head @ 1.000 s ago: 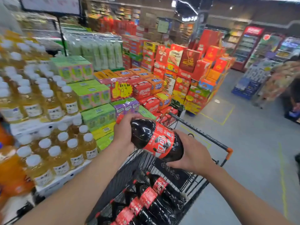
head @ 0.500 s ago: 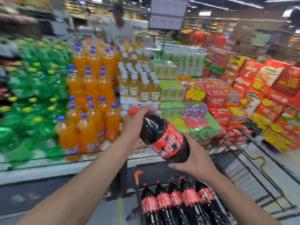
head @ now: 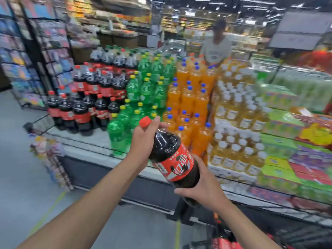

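A large cola bottle (head: 172, 155) with a red cap and red label is tilted, cap up and to the left, in front of me. My left hand (head: 144, 139) grips its neck just under the cap. My right hand (head: 203, 191) cups its base from below and the right. The bottle hangs over the front edge of a display platform (head: 93, 141). On that platform stand stacked cola bottles (head: 84, 105) at the left.
Green soda bottles (head: 143, 92), orange soda bottles (head: 188, 97) and pale yellow drink bottles (head: 239, 114) fill the platform further right. Boxed goods (head: 287, 150) lie at the far right. A person (head: 217, 47) stands behind the display. A shopping cart (head: 226, 238) with cola bottles shows at the bottom right.
My view has swung left, from the cart and boxed goods to the soda display. Both hands carried the cola bottle along, away from the cart, which has dropped to the bottom right.
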Motion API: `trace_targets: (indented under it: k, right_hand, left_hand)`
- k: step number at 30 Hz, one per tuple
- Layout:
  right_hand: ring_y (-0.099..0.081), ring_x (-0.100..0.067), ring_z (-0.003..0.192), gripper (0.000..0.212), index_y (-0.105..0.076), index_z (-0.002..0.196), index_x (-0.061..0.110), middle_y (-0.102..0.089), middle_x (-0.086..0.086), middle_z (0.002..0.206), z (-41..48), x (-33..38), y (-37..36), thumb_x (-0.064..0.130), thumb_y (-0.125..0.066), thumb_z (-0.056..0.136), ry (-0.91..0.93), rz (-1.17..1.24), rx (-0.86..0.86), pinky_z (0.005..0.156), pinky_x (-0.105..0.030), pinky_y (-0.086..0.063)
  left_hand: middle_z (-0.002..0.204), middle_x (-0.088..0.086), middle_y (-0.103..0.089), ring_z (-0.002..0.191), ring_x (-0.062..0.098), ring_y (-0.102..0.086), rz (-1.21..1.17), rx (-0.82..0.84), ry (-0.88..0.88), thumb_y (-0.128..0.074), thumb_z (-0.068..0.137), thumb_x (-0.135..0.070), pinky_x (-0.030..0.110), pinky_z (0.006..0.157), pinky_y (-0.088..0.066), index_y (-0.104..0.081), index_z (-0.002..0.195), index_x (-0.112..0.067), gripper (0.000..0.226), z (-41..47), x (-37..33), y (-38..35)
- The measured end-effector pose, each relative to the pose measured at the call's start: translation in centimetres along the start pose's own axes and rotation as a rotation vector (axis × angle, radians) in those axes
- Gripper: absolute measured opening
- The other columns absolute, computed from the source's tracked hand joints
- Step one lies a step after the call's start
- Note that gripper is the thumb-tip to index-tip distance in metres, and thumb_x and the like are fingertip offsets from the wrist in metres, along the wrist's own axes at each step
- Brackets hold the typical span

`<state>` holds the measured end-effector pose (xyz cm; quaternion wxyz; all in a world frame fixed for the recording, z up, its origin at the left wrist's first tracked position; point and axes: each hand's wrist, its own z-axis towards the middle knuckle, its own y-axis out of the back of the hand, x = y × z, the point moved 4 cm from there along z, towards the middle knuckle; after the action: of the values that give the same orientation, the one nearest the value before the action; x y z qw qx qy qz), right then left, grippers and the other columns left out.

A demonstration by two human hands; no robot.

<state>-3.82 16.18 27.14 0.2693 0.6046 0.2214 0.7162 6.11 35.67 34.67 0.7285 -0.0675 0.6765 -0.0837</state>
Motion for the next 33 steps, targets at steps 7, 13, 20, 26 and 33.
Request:
trace_targets:
  k: [7, 13, 20, 26, 33]
  right_hand:
    - [-0.055, 0.015, 0.116, 0.101, -0.035, 0.126, 0.070, -0.056, 0.041, 0.123, 4.5, 8.5, -13.7, 0.046, -0.099, 0.051, 0.105, 0.068, 0.172, 0.091, -0.008, -0.044]
    - [-0.053, 0.019, 0.114, 0.102, -0.035, 0.127, 0.068, -0.057, 0.040, 0.123, 7.8, 14.4, -22.0, 0.047, -0.098, 0.050, 0.172, 0.063, 0.272, 0.089, -0.004, -0.041]
    - [-0.056, 0.016, 0.114, 0.103, -0.034, 0.129, 0.069, -0.059, 0.036, 0.124, 13.4, 17.9, -28.1, 0.049, -0.097, 0.050, 0.226, 0.051, 0.364, 0.093, -0.012, -0.045]
    - [-0.058, 0.012, 0.113, 0.105, -0.039, 0.137, 0.056, -0.061, 0.036, 0.123, 20.5, 18.7, -32.0, 0.048, -0.097, 0.050, 0.246, 0.115, 0.424, 0.094, -0.017, -0.047]
    - [-0.057, 0.013, 0.116, 0.104, -0.040, 0.135, 0.058, -0.061, 0.033, 0.126, 29.6, 19.1, -35.9, 0.040, -0.098, 0.051, 0.261, 0.178, 0.493, 0.094, -0.010, -0.044]
  left_hand:
    - [0.086, 0.016, -0.079, 0.078, 0.031, -0.075, 0.016, -0.196, 0.017, -0.062, 0.102, -0.040, 0.043, 0.080, -0.059, -0.079, 0.085, -0.009, 0.040, 0.8, -1.8, 17.2]
    - [0.088, 0.011, -0.080, 0.085, 0.032, -0.076, 0.023, -0.352, -0.004, -0.063, 0.102, -0.038, 0.053, 0.090, -0.060, -0.079, 0.085, -0.008, 0.037, 1.3, -3.5, 27.8]
    - [0.088, 0.010, -0.080, 0.083, 0.031, -0.077, 0.027, -0.473, -0.006, -0.062, 0.102, -0.037, 0.049, 0.087, -0.063, -0.079, 0.075, -0.017, 0.037, 4.7, -4.3, 35.1]
    - [0.091, 0.009, -0.081, 0.085, 0.030, -0.078, 0.048, -0.522, -0.001, -0.064, 0.100, -0.041, 0.052, 0.089, -0.062, -0.080, 0.077, -0.020, 0.035, 10.8, -4.2, 38.8]
    - [0.093, 0.007, -0.081, 0.089, 0.031, -0.078, 0.109, -0.586, 0.000, -0.062, 0.101, -0.043, 0.058, 0.094, -0.059, -0.081, 0.081, -0.019, 0.037, 18.6, -4.2, 42.0]
